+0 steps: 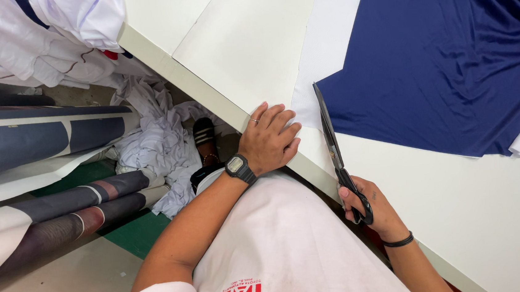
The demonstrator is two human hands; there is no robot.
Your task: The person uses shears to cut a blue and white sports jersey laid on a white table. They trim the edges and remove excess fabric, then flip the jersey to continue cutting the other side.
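Observation:
My right hand (368, 204) grips the black handles of long tailor's scissors (331, 138), whose blades lie over the edge of a white sheet (331, 23) near a navy blue fabric piece (438, 58). My left hand (269, 140) rests flat on the edge of the white cutting table (475, 209), fingers spread, beside the scissor blades. It wears a black wristwatch and a ring. The navy fabric spreads over the far right of the table.
Rolls of printed fabric (37, 139) lie on the floor at left, with crumpled white cloth scraps (154, 142) beside them. White garments (47, 33) hang at top left. A sandalled foot (205, 141) shows below the table edge.

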